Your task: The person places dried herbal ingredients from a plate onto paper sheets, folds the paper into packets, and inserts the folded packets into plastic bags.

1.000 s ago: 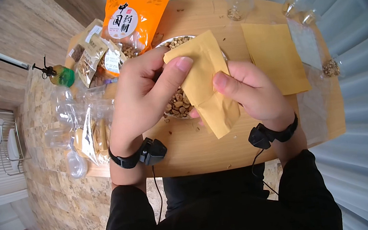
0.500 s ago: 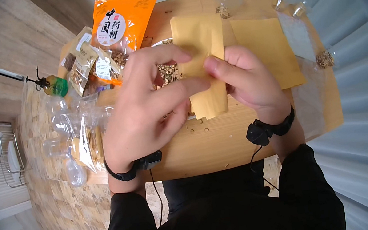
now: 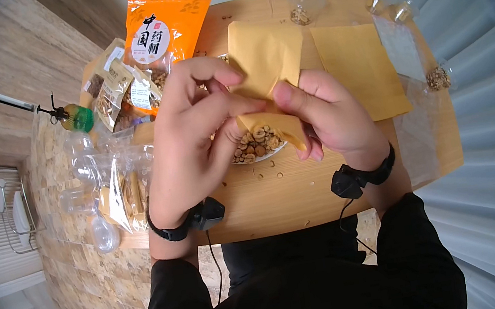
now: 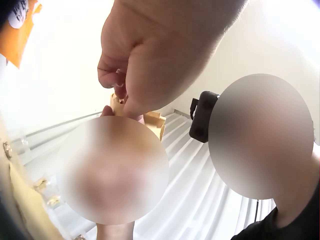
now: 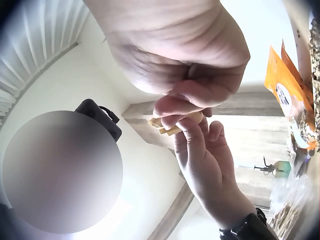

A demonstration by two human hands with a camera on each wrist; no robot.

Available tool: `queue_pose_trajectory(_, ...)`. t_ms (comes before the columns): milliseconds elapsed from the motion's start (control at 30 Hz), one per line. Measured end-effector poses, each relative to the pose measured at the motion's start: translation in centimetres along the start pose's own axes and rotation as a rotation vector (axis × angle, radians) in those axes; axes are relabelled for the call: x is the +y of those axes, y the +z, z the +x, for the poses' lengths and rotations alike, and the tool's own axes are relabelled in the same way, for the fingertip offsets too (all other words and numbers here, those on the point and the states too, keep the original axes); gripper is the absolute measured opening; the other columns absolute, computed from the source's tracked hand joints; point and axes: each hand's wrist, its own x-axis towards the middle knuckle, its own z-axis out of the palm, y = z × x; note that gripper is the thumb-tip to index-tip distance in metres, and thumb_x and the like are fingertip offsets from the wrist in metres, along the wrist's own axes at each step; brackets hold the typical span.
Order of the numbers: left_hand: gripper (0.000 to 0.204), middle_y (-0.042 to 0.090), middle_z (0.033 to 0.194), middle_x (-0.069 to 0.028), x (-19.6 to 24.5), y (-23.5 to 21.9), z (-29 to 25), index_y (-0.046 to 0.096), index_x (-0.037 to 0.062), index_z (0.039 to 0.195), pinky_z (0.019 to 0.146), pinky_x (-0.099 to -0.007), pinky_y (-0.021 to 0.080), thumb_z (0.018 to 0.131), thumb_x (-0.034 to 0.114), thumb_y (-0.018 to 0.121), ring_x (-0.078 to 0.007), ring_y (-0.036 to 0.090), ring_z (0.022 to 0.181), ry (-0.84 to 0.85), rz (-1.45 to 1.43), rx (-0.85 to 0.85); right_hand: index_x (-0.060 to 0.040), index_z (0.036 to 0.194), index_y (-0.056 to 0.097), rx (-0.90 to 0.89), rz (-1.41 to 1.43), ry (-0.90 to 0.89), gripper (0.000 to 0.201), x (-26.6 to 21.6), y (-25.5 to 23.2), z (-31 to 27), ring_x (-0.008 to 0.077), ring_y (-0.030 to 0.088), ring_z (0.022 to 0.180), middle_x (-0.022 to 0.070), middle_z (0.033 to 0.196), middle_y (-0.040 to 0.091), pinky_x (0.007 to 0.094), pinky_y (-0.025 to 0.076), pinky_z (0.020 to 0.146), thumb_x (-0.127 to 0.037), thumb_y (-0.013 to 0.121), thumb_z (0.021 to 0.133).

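Both hands hold a yellow paper bag [image 3: 264, 49] in front of the chest, above a white plate [image 3: 256, 160] of dried brown slices [image 3: 259, 144]. My right hand [image 3: 338, 115] grips its right side, thumb pressed on a crease across it. Between thumb and fingers, my left hand [image 3: 185, 144] pinches the bag's lower left part. Below the crease, the lower end bends into a flap that curves over the plate. In the right wrist view the folded edge of the paper bag [image 5: 172, 127] shows between the fingertips of both hands.
An orange pouch [image 3: 167, 26] and small packets [image 3: 114, 78] stand at back left, near a green spray bottle [image 3: 77, 118]. Clear plastic cups and bags [image 3: 114, 181] crowd the left side. More flat yellow paper [image 3: 363, 73] lies right, with small cups [image 3: 438, 79] along the far edges.
The left hand has shifted its hold on the bag's lower part. The bag, flat and upright half a second ago, now has its lower end folded at a crease under the right thumb.
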Motion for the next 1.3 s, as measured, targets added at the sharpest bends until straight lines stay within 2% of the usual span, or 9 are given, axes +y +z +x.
queue_pose_trajectory(233, 0.009, 0.05, 0.117, -0.0139, 0.4, 0.2, 0.3, 0.066, 0.0007, 0.081, 0.086, -0.0348, 0.044, 0.077, 0.008, 0.07, -0.025, 0.049, 0.104, -0.012, -0.003, 0.075, 0.0022, 0.101, 0.058, -0.018, 0.059, 0.016, 0.04, -0.5, 0.1, -0.3, 0.0083, 0.054, 0.041, 0.0055, 0.059, 0.06, 0.018, 0.044, 0.039, -0.036, 0.048, 0.098)
queue_pose_trajectory(567, 0.026, 0.045, 0.132, -0.0154, 0.6, -0.1, 0.3, 0.067, 0.0076, 0.086, 0.078, -0.0319, 0.043, 0.068, 0.02, 0.08, -0.0279, 0.046, 0.111, 0.012, -0.035, 0.028, 0.0034, 0.103, 0.057, 0.101, 0.199, -0.165, 0.032, 1.3, -0.1, 0.8, 0.0075, 0.057, 0.047, 0.005, 0.07, 0.062, 0.0183, 0.046, 0.042, -0.027, 0.056, 0.095)
queue_pose_trajectory(633, 0.048, 0.043, 0.135, -0.0159, 0.3, -0.3, 0.2, 0.068, 0.0064, 0.091, 0.08, -0.0345, 0.044, 0.067, 0.046, 0.079, -0.0308, 0.045, 0.116, 0.051, 0.119, 0.008, 0.0038, 0.103, 0.056, 0.125, 0.155, -0.116, 0.029, 0.3, 0.0, 0.3, 0.0078, 0.056, 0.046, 0.005, 0.071, 0.062, 0.0183, 0.045, 0.041, -0.025, 0.057, 0.095)
queue_pose_trajectory(733, 0.054, 0.044, 0.134, -0.0156, 0.6, -0.2, 0.3, 0.069, 0.0073, 0.093, 0.077, -0.0325, 0.044, 0.062, 0.05, 0.081, -0.0298, 0.047, 0.113, 0.077, 0.17, 0.095, 0.0029, 0.104, 0.055, 0.151, 0.296, -0.141, 0.025, 1.1, -0.1, 1.1, 0.008, 0.055, 0.044, 0.0053, 0.072, 0.061, 0.0186, 0.045, 0.04, -0.02, 0.057, 0.094)
queue_pose_trajectory(867, 0.051, 0.048, 0.13, -0.0147, 1.3, -0.4, 0.4, 0.069, 0.0077, 0.095, 0.074, -0.0324, 0.043, 0.061, 0.045, 0.081, -0.0274, 0.049, 0.11, 0.032, 0.194, 0.024, 0.002, 0.106, 0.053, 0.12, 0.414, -0.11, 0.024, 1.6, -0.3, 1.5, 0.0079, 0.054, 0.044, 0.0053, 0.074, 0.061, 0.0186, 0.045, 0.04, -0.018, 0.057, 0.094)
queue_pose_trajectory(933, 0.035, 0.058, 0.112, -0.0055, 1.3, 0.0, 0.7, 0.07, 0.0116, 0.094, 0.066, -0.0301, 0.04, 0.062, 0.023, 0.081, -0.0232, 0.05, 0.096, 0.07, 0.155, 0.026, 0.0011, 0.107, 0.053, 0.127, 0.433, -0.118, 0.024, 1.5, 0.0, 1.5, 0.0078, 0.054, 0.044, 0.0047, 0.075, 0.061, 0.0183, 0.045, 0.04, -0.018, 0.058, 0.094)
queue_pose_trajectory(1133, 0.02, 0.059, 0.094, -0.0028, 0.5, -0.1, 0.4, 0.07, 0.0065, 0.086, 0.074, -0.0332, 0.041, 0.069, 0.016, 0.076, -0.0255, 0.051, 0.088, 0.106, 0.23, 0.012, 0.0004, 0.116, 0.049, 0.119, 0.286, -0.072, 0.027, 0.8, 0.4, 1.2, 0.0081, 0.056, 0.046, 0.0054, 0.073, 0.061, 0.0189, 0.045, 0.041, -0.016, 0.056, 0.095)
queue_pose_trajectory(1233, 0.018, 0.058, 0.103, -0.008, 0.3, 0.2, 0.4, 0.068, 0.0029, 0.086, 0.078, -0.0345, 0.041, 0.073, 0.013, 0.075, -0.0258, 0.051, 0.09, -0.003, 0.133, 0.043, 0.001, 0.122, 0.045, 0.1, 0.062, -0.099, 0.031, -0.1, 0.7, 0.5, 0.0092, 0.057, 0.048, 0.0073, 0.068, 0.061, 0.0195, 0.045, 0.042, -0.013, 0.052, 0.095)
queue_pose_trajectory(1300, 0.018, 0.055, 0.109, -0.0115, 0.3, 0.8, 0.4, 0.068, 0.0011, 0.088, 0.079, -0.0352, 0.042, 0.075, 0.013, 0.074, -0.0274, 0.052, 0.095, -0.037, 0.135, 0.107, 0.0012, 0.124, 0.044, 0.074, 0.082, -0.108, 0.032, 0.0, 0.5, 0.4, 0.0098, 0.057, 0.048, 0.008, 0.066, 0.061, 0.0198, 0.045, 0.043, -0.01, 0.05, 0.095)
